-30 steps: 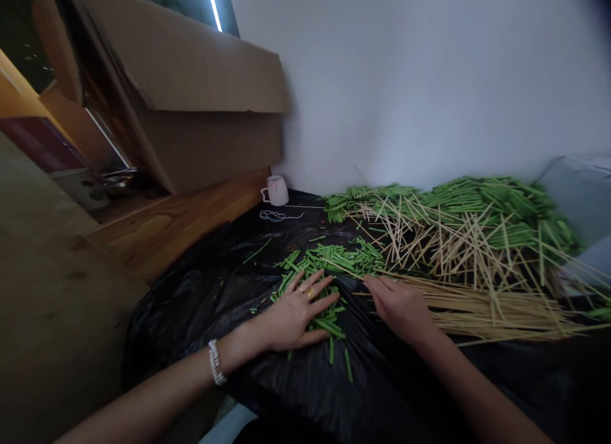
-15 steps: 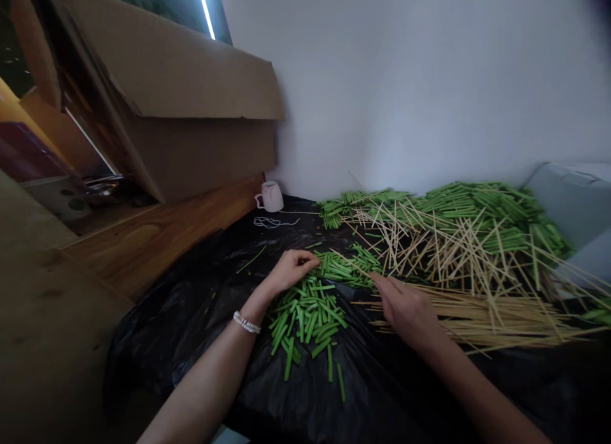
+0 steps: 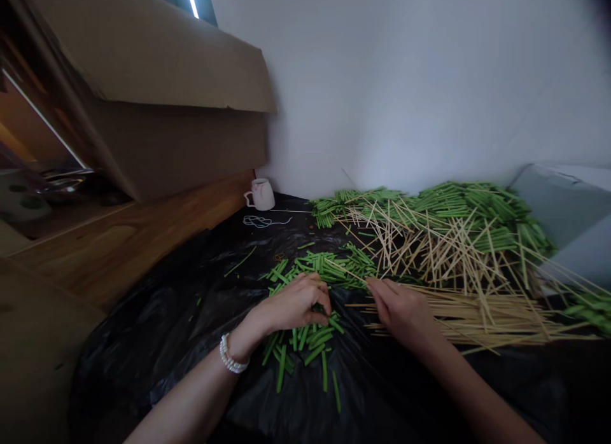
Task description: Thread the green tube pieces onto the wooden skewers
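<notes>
My right hand [image 3: 403, 307] is closed around a thin wooden skewer [image 3: 344, 269], whose tip points up and left over a loose pile of cut green stems [image 3: 312, 263]. My left hand [image 3: 298, 302], with a beaded bracelet at its wrist, reaches down into the nearer green pieces [image 3: 315, 342]. Its fingers are curled, with thumb and fingertips close together; whatever lies between them is too small to make out. Beside and beyond my right hand lies a bundle of loose skewers [image 3: 496, 317].
Black plastic sheeting [image 3: 191, 323] covers the work surface. Along the wall, skewers threaded with green stems [image 3: 477, 202] are heaped. A pink-white mug [image 3: 261, 194] and a tangled white string [image 3: 260, 221] sit at the back left. A cardboard box [image 3: 181, 126] stands left, a pale box [image 3: 568, 202] right.
My left hand has come down and nearer from the farther part of the green pile to the closer pieces. My right hand keeps its skewer in about the same place. The view has shifted slightly.
</notes>
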The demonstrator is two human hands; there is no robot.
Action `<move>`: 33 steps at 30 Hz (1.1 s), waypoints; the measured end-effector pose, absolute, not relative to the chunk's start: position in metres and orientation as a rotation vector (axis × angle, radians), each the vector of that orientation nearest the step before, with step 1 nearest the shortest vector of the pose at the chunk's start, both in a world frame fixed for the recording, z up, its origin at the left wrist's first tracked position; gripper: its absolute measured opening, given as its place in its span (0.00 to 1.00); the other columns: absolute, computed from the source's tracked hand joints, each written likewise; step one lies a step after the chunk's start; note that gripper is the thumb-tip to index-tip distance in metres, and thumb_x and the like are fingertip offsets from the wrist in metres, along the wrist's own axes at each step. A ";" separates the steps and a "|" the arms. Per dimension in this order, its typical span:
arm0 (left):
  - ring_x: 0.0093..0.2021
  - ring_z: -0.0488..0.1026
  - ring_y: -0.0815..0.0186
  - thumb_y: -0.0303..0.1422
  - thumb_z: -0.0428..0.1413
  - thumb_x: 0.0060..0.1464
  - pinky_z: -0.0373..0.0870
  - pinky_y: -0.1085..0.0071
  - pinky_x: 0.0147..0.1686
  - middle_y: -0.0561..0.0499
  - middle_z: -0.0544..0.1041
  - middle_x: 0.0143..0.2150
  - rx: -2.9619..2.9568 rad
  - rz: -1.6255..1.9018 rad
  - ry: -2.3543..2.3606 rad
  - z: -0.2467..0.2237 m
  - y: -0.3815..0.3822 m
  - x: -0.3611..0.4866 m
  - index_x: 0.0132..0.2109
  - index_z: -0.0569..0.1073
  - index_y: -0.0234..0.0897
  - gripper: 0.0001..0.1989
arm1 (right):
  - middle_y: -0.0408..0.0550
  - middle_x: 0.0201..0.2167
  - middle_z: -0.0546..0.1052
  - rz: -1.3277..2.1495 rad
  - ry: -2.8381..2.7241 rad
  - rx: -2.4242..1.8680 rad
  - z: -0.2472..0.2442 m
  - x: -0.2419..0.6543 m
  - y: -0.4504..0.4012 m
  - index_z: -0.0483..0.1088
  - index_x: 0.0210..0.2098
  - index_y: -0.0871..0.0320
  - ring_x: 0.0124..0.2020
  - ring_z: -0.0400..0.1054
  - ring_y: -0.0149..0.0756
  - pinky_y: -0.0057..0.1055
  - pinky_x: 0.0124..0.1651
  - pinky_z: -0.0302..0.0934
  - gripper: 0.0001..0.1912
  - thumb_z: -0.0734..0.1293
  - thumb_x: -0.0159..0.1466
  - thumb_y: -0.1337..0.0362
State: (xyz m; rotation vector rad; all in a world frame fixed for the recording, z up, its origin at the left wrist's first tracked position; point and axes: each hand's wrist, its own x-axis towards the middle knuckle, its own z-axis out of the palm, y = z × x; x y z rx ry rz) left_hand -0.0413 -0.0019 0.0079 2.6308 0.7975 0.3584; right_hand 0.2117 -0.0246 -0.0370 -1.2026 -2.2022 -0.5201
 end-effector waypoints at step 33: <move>0.27 0.72 0.70 0.40 0.58 0.55 0.70 0.72 0.32 0.47 0.81 0.35 1.546 1.091 0.976 -0.005 0.005 -0.027 0.40 0.71 0.33 0.13 | 0.45 0.28 0.74 -0.615 -2.208 -1.099 -0.030 0.186 -0.044 0.71 0.49 0.63 0.25 0.64 0.30 0.31 0.29 0.53 0.17 0.57 0.64 0.74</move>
